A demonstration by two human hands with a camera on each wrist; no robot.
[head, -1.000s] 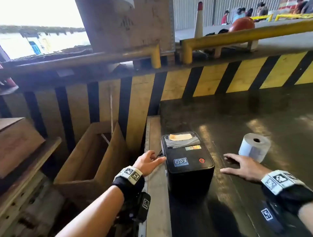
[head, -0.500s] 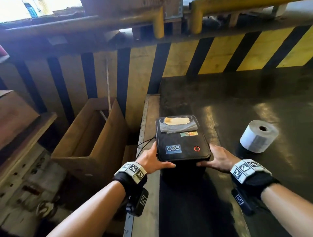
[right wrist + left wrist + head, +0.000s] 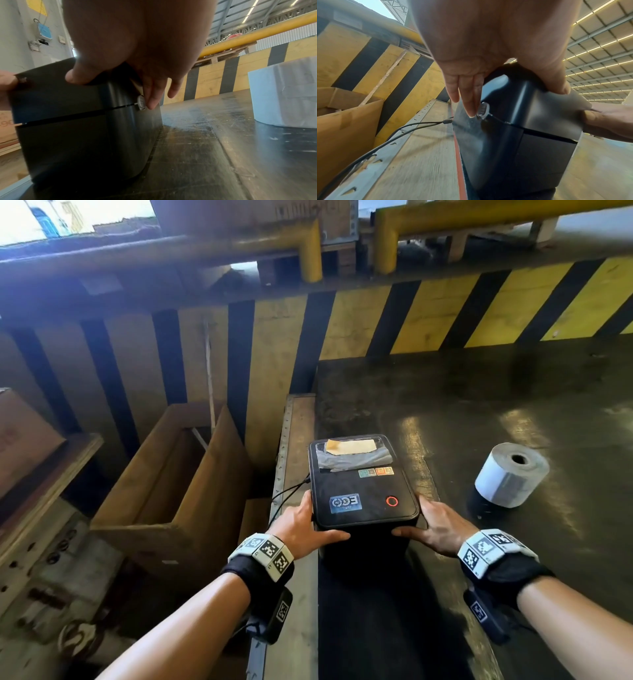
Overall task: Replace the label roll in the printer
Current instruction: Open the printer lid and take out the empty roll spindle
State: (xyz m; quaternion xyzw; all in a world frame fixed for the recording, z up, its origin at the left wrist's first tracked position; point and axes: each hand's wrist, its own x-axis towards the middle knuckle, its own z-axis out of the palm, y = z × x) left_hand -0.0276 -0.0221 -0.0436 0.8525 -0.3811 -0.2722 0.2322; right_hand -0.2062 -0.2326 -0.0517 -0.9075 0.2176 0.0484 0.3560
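A black label printer stands at the left edge of the dark table, lid down, red ring lit. My left hand holds its front left corner: thumb over the front edge, straight fingers along the side, a fingertip at the round latch button. My right hand holds the front right corner the same way, fingers at the other latch button. A white label roll lies on the table right of the printer, untouched; it also fills the right of the right wrist view.
A thin black cable runs from the printer's left side over a wooden strip. An open cardboard box sits lower left, off the table. A yellow-and-black striped barrier closes the back.
A second ago both hands lay beside the printer, the right flat on the table. They have since closed in on its front corners and stay there; the view has tilted down.
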